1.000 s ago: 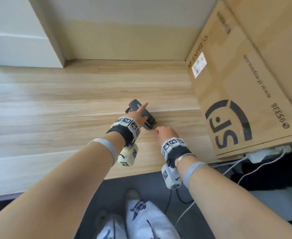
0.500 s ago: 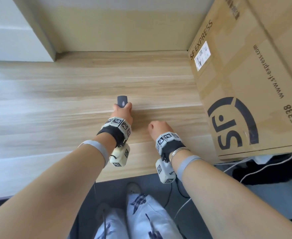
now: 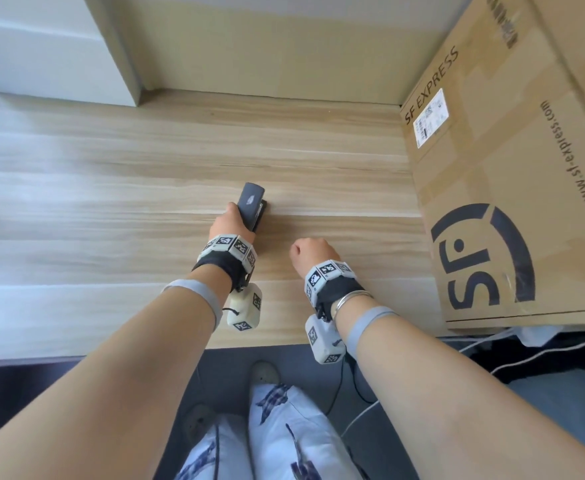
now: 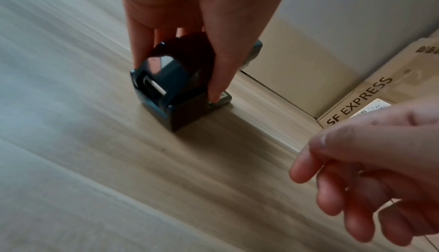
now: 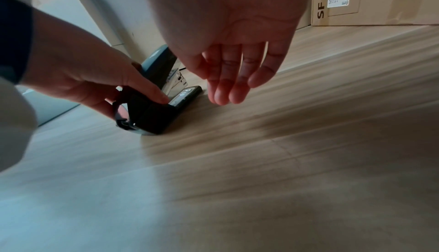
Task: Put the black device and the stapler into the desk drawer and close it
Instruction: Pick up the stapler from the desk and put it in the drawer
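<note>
Left hand [image 3: 228, 225] clamped on the stapler [image 3: 250, 208] — thumb on the near flank, fingers [image 4: 140, 49] down the far one, pinching the hinge end low, probably so the sprung top arm stays put when lifted. Stapler still resting on the counter [image 3: 111, 188], base flat, top arm raised at a slant ahead of the fingertips; dark glossy plastic shell, boxy at the heel, bright metal strip showing inside. Right hand [image 3: 313, 252] just beside it, nothing in it — fingers [image 5: 228, 85] loosely bent and together, tips hanging close over the wood, seemingly waiting for its own job. Counter pale, straight-grained laminate, smooth and matte. Beyond the right fingers, a cardboard box [image 3: 512, 174] with printed lettering and a white label, standing on the counter's edge. No black device and no drawer visible in any view, so both steps judged still ahead; the pinch looks firm enough for a lift.
</note>
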`<control>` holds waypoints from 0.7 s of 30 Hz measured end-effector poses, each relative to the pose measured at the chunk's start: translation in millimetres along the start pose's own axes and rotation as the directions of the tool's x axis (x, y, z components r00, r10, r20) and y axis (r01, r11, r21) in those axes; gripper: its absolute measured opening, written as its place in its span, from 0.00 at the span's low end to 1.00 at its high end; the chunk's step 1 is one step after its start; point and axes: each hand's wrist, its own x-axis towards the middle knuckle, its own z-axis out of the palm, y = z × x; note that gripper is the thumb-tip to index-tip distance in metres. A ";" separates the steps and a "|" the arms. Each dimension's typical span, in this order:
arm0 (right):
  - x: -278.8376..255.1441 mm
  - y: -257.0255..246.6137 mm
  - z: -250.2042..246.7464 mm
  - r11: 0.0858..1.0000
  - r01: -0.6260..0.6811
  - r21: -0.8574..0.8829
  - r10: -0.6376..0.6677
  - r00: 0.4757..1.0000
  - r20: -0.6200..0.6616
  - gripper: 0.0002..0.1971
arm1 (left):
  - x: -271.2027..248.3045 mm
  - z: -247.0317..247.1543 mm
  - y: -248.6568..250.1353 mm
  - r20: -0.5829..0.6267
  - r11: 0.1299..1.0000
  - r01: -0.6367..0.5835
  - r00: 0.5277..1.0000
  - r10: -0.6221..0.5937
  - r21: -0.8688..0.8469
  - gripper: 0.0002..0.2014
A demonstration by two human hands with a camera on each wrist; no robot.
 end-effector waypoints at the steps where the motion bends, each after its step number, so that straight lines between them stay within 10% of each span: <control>1: -0.7 -1.8 0.1 1.000 0.003 -0.008 -0.003 1.000 -0.003 0.17 | -0.4 -1.8 -2.6 0.001 1.000 -0.007 1.000 0.007 0.003 0.20; 21: -82.6 -163.5 104.3 0.939 0.330 -0.092 -0.314 0.937 0.156 0.18 | -91.4 -113.7 -206.6 -0.146 0.989 0.103 0.982 -0.119 -0.109 0.22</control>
